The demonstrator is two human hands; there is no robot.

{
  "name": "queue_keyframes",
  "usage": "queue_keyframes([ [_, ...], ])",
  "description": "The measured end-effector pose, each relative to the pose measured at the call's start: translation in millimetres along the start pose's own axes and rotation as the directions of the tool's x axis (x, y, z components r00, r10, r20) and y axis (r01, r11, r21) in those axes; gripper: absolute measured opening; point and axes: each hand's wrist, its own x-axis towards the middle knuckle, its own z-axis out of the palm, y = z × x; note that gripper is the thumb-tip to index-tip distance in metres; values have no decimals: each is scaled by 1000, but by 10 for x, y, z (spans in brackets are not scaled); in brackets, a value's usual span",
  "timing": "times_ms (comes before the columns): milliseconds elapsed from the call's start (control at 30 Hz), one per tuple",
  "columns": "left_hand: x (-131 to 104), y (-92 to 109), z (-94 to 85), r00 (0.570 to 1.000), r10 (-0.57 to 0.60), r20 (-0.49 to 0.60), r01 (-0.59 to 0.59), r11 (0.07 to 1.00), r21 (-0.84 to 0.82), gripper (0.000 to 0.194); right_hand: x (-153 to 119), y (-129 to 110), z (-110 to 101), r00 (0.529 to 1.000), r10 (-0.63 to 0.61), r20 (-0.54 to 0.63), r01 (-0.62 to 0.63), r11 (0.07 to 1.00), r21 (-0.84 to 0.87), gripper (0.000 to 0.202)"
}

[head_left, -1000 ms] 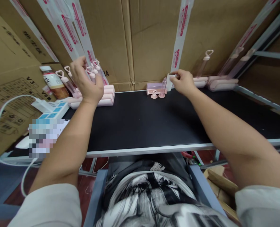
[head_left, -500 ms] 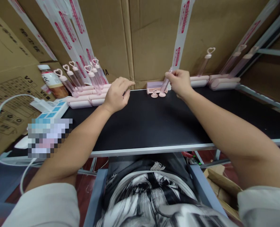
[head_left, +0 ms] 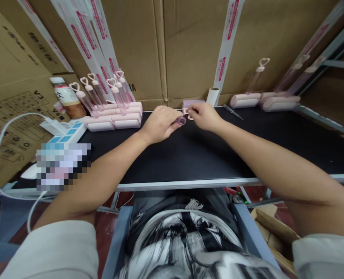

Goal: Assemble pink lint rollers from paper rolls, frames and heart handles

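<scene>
My left hand [head_left: 163, 123] is closed around a clear pink tube [head_left: 181, 121], whose open round end faces me. Just to its right, the fingers of my right hand [head_left: 204, 115] pinch at a small pink cap [head_left: 190, 116] low over the black tabletop; the fingers cover part of it. Behind both hands sits a small lilac and pink holder [head_left: 192, 103], partly hidden by my right hand. A white cardboard-cored roll [head_left: 213, 96] stands beside the holder, and a thin screwdriver [head_left: 232, 111] lies to the right of it.
Several pink bases with heart-topped clear tubes [head_left: 127, 120] stand at the left, more pink bases [head_left: 280, 103] at the right. A drink bottle [head_left: 69, 99], a power strip [head_left: 70, 131] and a white cable are at far left. Cardboard [head_left: 189, 50] walls the back; a metal edge [head_left: 189, 184] borders the table.
The tube has passed from my right hand to my left hand. My right hand has moved left and down to the small pink cap, uncovering the white roll and screwdriver.
</scene>
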Motion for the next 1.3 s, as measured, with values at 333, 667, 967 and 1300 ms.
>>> queue_keyframes([
  [333,-114,-210,65,951,-224,212,227,974,10,41,211,601,-47,996,-91,24,94,944,-315,48],
  [667,-107,-177,60,943,-231,238,239,971,-6,43,227,573,14,1000,27,11,-21,933,-360,12],
  [967,-95,-175,54,945,-277,171,290,955,-59,45,55,237,30,1000,-24,-16,26,991,130,25],
  [1300,-76,-140,4,962,-232,145,250,961,-121,46,-170,-181,151,986,-120,113,48,865,500,58],
])
